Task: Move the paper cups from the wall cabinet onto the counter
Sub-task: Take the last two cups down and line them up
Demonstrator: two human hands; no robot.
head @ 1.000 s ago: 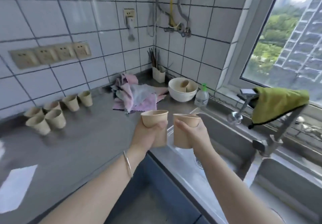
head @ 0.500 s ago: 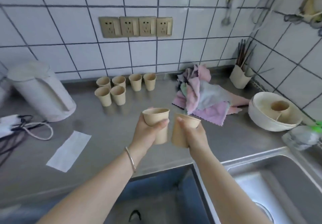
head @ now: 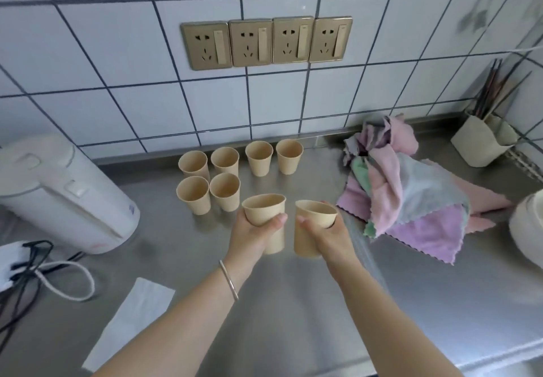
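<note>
My left hand (head: 254,231) grips a tan paper cup (head: 264,209) upright, and my right hand (head: 329,237) grips a second tan paper cup (head: 313,219), tilted slightly. Both cups hover just above the steel counter (head: 293,303), side by side and a little apart. Just beyond them, several more paper cups (head: 224,177) stand upright near the tiled wall in two short rows. The wall cabinet is out of view.
A white electric kettle (head: 61,191) lies at the left with cords (head: 35,276) beside it. A white paper strip (head: 129,321) lies front left. A heap of pink and grey cloths (head: 411,197) sits right of the cups. A chopstick holder (head: 484,138) and a white bowl (head: 529,230) stand far right.
The view has swung left from the sink and window to the counter. Both hands, each still holding its cup, have moved forward and down towards the cups standing by the wall.
</note>
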